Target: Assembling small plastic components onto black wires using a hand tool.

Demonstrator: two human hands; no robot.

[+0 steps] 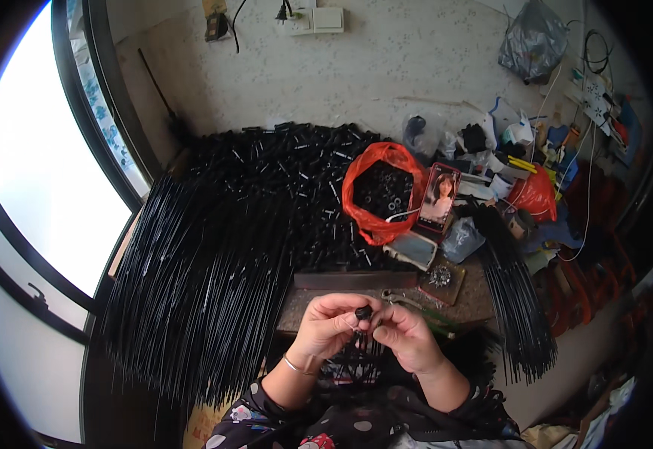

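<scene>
My left hand (pixel 325 323) pinches a small black cylindrical piece (pixel 363 313) between thumb and fingers, in front of my chest. Close against it on the right, my right hand (pixel 410 338) has its thumb and fingertips pressed together; whatever they grip is too small to make out. Thin black strands (pixel 364 348) hang below the two hands. Beyond them, a large heap of black pieces (pixel 267 161) covers the table, with a thick bundle of long black strands (pixel 199 299) draping over the front edge at the left.
A red plastic bag (pixel 351 203) holding small rings stands open on the heap. Beside it a phone (pixel 439 196) leans upright. Small silvery parts (pixel 440 275) lie near the table edge (pixel 476 299). Another bundle of black strands (pixel 517 299) hangs at the right, before clutter and a red bag (pixel 536 194).
</scene>
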